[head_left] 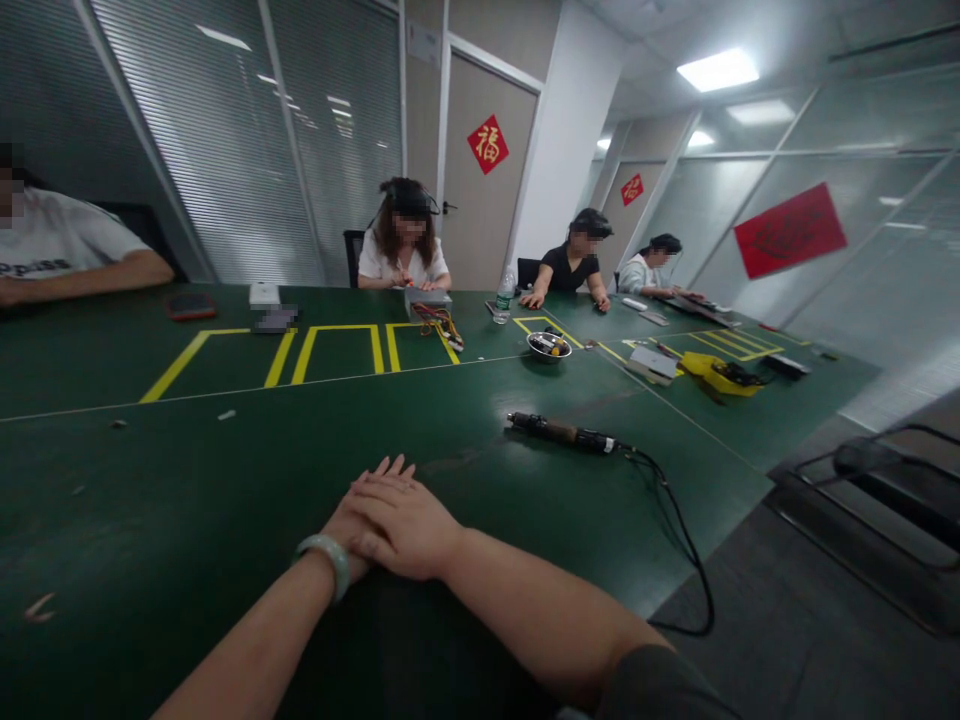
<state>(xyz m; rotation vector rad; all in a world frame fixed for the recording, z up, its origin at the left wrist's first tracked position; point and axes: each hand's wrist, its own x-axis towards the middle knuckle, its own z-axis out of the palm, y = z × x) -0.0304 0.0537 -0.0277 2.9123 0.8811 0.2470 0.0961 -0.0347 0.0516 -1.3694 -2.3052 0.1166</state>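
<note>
My right hand (411, 525) lies across the back of my left hand (343, 520), both resting on the green tabletop (187, 500). The right fingers are laid flat over the left ones and the thumb is alongside. Left fingertips stick out past them, stretched forward; the rest of those fingers is covered. A pale green bangle (335, 566) circles my left wrist. Neither hand holds an object. Ahead and to the right, apart from both hands, a black electric screwdriver (562, 432) lies on its side, its cable (679, 530) hanging over the right edge.
Beyond the screwdriver stands a metal bowl (535, 352) of small parts. Farther back are a water bottle (504, 298), a grey box with coloured wires (427, 303), a white box (652, 365) and a yellow bag (716, 375). Several people sit around the table; a chair (877, 465) is at right.
</note>
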